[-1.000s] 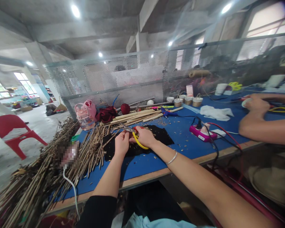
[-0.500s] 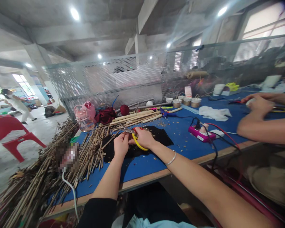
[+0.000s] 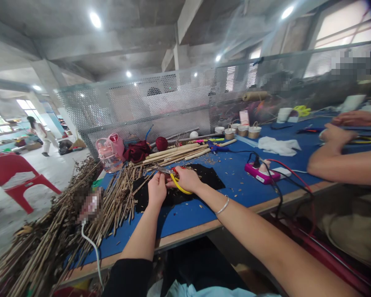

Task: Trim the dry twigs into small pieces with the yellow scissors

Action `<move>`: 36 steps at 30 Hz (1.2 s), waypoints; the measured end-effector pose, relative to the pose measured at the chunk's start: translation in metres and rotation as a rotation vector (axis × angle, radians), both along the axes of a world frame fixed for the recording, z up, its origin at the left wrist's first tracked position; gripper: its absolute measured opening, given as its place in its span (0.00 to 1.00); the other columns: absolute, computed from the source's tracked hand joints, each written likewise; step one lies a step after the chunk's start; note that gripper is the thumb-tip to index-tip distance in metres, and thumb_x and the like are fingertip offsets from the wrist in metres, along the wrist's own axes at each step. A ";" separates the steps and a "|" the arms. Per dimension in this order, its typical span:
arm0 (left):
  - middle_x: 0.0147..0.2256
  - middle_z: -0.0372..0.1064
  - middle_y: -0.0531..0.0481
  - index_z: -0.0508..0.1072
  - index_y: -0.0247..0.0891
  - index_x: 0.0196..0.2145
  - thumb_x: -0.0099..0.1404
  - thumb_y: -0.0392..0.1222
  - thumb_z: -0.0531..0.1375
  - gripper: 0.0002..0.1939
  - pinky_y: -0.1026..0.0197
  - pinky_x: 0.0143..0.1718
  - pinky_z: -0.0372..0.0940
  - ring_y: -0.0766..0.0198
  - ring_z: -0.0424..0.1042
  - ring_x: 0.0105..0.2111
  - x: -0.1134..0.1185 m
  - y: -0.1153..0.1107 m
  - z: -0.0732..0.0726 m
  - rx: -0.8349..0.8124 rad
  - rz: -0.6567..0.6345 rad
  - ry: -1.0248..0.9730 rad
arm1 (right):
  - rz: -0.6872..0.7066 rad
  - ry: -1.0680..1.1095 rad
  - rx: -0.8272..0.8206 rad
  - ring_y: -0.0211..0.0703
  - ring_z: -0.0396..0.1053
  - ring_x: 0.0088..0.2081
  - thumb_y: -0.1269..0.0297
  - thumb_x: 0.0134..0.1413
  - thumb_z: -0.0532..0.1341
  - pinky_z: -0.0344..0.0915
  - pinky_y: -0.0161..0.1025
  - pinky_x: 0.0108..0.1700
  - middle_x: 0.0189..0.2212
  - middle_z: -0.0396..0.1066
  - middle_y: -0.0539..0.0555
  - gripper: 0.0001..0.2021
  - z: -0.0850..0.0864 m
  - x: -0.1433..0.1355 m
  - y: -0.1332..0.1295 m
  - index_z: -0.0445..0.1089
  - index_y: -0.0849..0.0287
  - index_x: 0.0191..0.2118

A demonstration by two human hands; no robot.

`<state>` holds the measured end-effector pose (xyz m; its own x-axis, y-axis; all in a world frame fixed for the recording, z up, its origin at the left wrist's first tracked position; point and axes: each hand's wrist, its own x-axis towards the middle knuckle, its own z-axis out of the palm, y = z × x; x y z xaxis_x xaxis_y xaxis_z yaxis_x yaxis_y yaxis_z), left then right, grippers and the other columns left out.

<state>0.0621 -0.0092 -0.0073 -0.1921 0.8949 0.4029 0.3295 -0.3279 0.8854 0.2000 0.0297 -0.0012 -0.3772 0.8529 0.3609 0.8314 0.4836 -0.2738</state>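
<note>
My right hand (image 3: 187,180) is closed on yellow-handled scissors (image 3: 179,188), whose metal blades point left. Close beside it, my left hand (image 3: 157,187) has its fingers pressed together near the blades; what they hold is too small to make out. Both hands are over a black cloth (image 3: 208,175) strewn with small tan bits, on the blue table (image 3: 235,198). Many thin dry stalks (image 3: 117,202) lie just left of my left hand. Thicker peeled sticks (image 3: 173,153) lie beyond the hands.
A pink bag (image 3: 110,152), dark red yarn (image 3: 161,143) and a blue glue gun (image 3: 216,147) lie at the back. On the right are a magenta power strip (image 3: 261,173) with cables, a white cloth (image 3: 278,145) and another person's hands (image 3: 340,134). A red chair (image 3: 18,175) stands left.
The walking person at the far left has moved to the right. The other person's hands have shifted slightly. My hands have hardly moved, and the view has shifted a little.
</note>
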 end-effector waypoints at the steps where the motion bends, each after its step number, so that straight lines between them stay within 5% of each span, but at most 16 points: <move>1: 0.31 0.74 0.46 0.72 0.35 0.33 0.62 0.43 0.49 0.14 0.63 0.35 0.64 0.63 0.71 0.31 -0.001 0.001 -0.001 0.010 0.005 0.016 | 0.009 0.006 -0.003 0.48 0.70 0.36 0.36 0.39 0.57 0.57 0.35 0.32 0.32 0.71 0.56 0.29 0.001 0.000 -0.001 0.60 0.58 0.39; 7: 0.31 0.73 0.46 0.72 0.35 0.31 0.62 0.44 0.49 0.14 0.62 0.36 0.63 0.63 0.71 0.32 -0.003 0.006 -0.007 0.034 0.007 0.082 | 0.020 -0.006 -0.013 0.48 0.70 0.35 0.36 0.41 0.56 0.56 0.36 0.31 0.31 0.71 0.56 0.29 0.002 0.001 -0.003 0.60 0.58 0.38; 13: 0.32 0.73 0.46 0.71 0.35 0.40 0.61 0.48 0.51 0.17 0.64 0.24 0.65 0.64 0.70 0.25 0.001 0.004 -0.008 -0.124 -0.038 -0.121 | -0.026 0.021 0.006 0.47 0.70 0.34 0.37 0.41 0.57 0.55 0.35 0.31 0.30 0.71 0.54 0.28 0.002 0.000 -0.002 0.60 0.58 0.37; 22: 0.32 0.74 0.46 0.75 0.35 0.36 0.61 0.45 0.52 0.15 0.60 0.39 0.63 0.61 0.72 0.32 0.000 0.002 -0.005 0.010 -0.009 0.068 | 0.166 0.102 -0.010 0.47 0.68 0.38 0.40 0.35 0.62 0.57 0.36 0.34 0.36 0.68 0.57 0.31 -0.003 0.004 0.002 0.58 0.59 0.39; 36: 0.30 0.74 0.47 0.75 0.36 0.36 0.61 0.46 0.52 0.16 0.62 0.36 0.63 0.62 0.70 0.30 -0.002 0.006 -0.009 0.038 0.068 0.103 | -0.006 -0.030 -0.010 0.48 0.70 0.34 0.36 0.38 0.57 0.55 0.35 0.31 0.30 0.71 0.55 0.29 0.001 0.001 -0.001 0.60 0.57 0.38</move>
